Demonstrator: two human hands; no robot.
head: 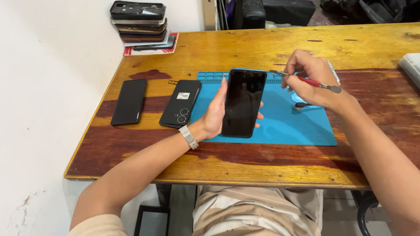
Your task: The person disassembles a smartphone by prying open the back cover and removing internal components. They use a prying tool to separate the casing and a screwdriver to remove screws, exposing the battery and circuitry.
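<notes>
My left hand [215, 114] grips a black smartphone [243, 102], screen up and dark, held above the blue work mat [286, 124]. My right hand [311, 81] holds a thin red-handled tool [306, 81] with its metal tip pointing at the phone's upper right edge. A metal watch band is on my left wrist. A small dark part [302, 105] lies on the mat under my right hand.
Two more black phones lie left of the mat: one face up [129, 101], one back up with camera rings [180, 103]. A stack of phones and cases [139, 24] stands at the back left corner of the wooden table [245, 161]. A white object [412, 66] sits at the right edge.
</notes>
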